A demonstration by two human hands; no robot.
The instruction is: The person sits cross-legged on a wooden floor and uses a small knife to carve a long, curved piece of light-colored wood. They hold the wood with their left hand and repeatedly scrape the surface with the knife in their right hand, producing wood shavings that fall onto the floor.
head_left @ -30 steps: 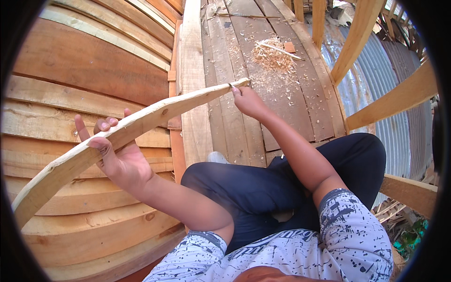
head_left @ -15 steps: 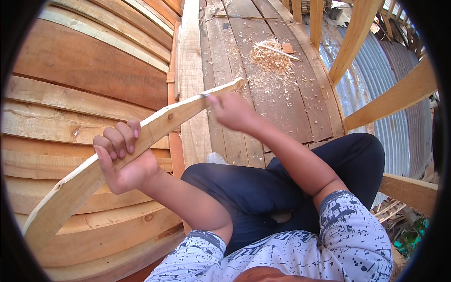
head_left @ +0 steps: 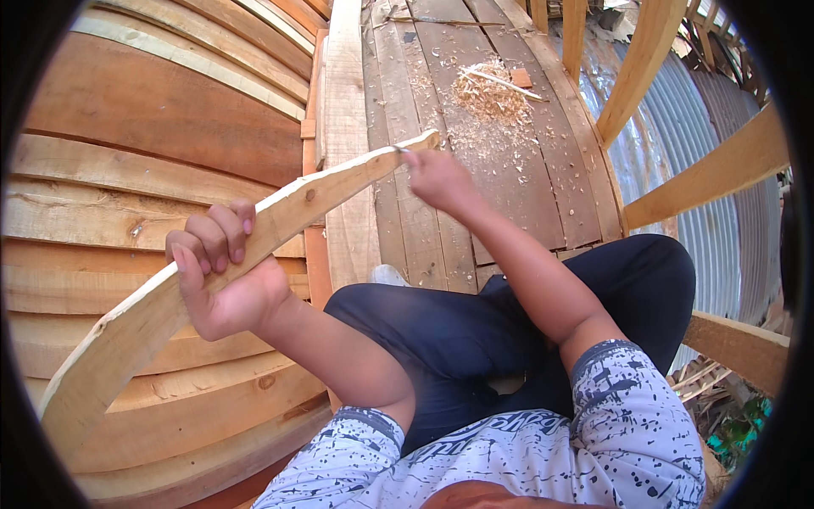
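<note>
A long wooden board (head_left: 292, 206) with a pale, rough upper edge slants from the lower left up toward the middle. My left hand (head_left: 227, 276) is closed around it left of the middle, fingers over the upper edge and thumb along the near side. Close to the board's far end, my right hand (head_left: 441, 180) is a fist around a knife (head_left: 401, 150). Only a short bit of the metal blade shows, lying across the board's pale edge; the handle is hidden inside the fist.
Stacked planks (head_left: 161, 204) fill the left side. Curly wood shavings (head_left: 492, 97) with a thin stick (head_left: 504, 83) and a small block (head_left: 521, 78) lie on the plank floor (head_left: 534, 199). Wooden posts (head_left: 649, 64) rise at the right, before corrugated metal sheets (head_left: 704, 127).
My right hand and the knife have slid right along the board's edge toward its far tip. The board's far end has risen slightly; my left hand keeps its hold.
</note>
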